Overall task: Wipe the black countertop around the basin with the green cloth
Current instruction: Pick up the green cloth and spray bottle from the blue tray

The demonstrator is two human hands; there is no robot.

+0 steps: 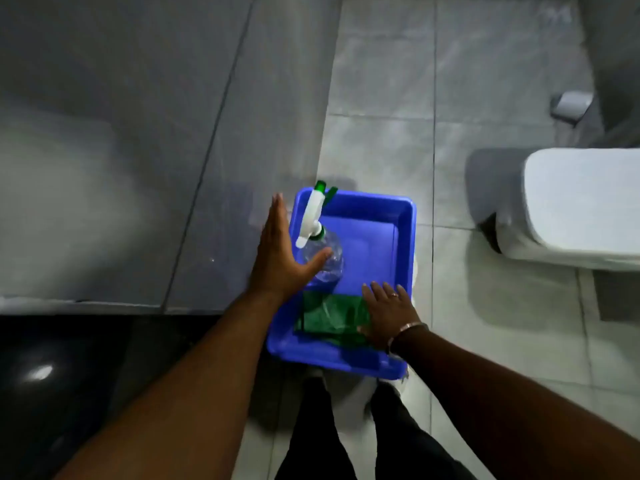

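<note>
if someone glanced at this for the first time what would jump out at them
The bright blue plastic tub on the grey tiled floor draws the eye first, low in the centre of the view. In it stands a clear spray bottle with a white and green trigger head, with the open left hand at its side, thumb against it. At the tub's near end lies the green cloth, the right hand spread flat on its right edge.
</note>
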